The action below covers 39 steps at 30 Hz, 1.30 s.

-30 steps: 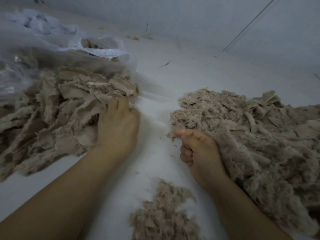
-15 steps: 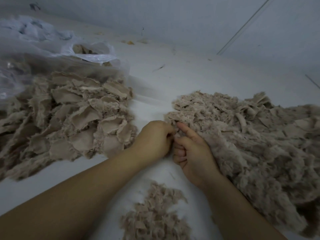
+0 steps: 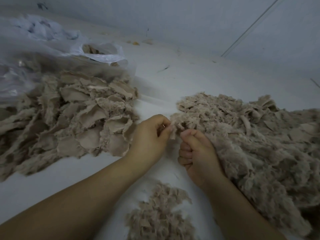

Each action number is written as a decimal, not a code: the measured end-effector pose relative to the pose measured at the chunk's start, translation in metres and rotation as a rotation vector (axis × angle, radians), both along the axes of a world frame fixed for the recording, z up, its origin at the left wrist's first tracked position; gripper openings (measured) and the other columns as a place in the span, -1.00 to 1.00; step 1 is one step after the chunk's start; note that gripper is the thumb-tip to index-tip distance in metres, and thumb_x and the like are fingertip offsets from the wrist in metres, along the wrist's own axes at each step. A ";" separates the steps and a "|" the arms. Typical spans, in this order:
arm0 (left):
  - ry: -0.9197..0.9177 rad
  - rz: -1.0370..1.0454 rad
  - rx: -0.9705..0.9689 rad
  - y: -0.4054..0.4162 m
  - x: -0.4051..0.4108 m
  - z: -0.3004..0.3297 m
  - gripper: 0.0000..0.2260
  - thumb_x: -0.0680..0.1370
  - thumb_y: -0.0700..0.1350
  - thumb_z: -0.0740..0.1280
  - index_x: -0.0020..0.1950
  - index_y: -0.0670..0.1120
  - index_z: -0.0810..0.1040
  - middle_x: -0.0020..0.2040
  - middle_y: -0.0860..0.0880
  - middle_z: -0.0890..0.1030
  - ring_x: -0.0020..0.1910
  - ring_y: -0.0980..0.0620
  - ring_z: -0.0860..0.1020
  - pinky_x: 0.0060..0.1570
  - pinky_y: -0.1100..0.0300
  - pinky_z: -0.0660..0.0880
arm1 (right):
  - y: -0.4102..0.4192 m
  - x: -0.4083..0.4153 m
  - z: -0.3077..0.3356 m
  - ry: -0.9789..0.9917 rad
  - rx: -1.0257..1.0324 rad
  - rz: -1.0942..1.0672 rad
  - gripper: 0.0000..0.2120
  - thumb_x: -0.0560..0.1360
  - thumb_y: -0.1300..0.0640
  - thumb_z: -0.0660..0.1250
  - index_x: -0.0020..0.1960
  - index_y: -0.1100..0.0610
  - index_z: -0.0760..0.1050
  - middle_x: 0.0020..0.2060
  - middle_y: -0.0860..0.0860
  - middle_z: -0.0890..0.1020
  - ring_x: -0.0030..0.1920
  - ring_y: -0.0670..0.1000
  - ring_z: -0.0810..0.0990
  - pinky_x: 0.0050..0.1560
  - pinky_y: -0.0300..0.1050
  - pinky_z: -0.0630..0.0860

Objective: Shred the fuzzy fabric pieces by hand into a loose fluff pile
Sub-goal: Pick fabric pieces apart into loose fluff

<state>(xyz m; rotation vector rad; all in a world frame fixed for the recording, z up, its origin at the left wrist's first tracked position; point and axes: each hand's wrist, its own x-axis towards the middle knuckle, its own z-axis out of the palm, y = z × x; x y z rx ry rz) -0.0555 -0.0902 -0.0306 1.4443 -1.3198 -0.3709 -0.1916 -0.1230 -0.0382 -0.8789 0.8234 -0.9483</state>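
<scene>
A small beige fuzzy fabric piece [image 3: 175, 128] is stretched between my two hands in the middle of the white surface. My left hand [image 3: 149, 136] pinches its left edge with curled fingers. My right hand [image 3: 197, 153] is curled into a fist, its thumb tip pinching the piece's lower right edge. A heap of flat torn fabric pieces [image 3: 72, 118] lies to the left. A large loose fluff pile [image 3: 259, 144] spreads to the right, against my right hand. A smaller fluff pile [image 3: 161, 217] lies near me, between my forearms.
A clear plastic bag [image 3: 52, 49] with more fabric pieces lies at the back left, over the far part of the left heap. A grey wall rises behind the white surface [image 3: 181, 78]. Small scraps lie by the wall.
My left hand left the heap of pieces on the left and came over to my right hand. Both hands now hold one small piece between them, slightly apart.
</scene>
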 end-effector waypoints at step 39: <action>0.092 -0.194 0.548 0.023 0.006 0.024 -0.58 0.36 0.15 0.53 -0.20 -0.19 0.51 -0.48 -0.03 0.47 -0.58 0.06 0.40 -0.56 0.26 0.31 | 0.008 0.003 0.003 0.062 -0.063 0.064 -0.44 0.66 0.19 0.16 -0.52 0.09 0.45 -0.64 -0.07 0.35 -0.64 -0.15 0.25 -0.60 -0.29 0.21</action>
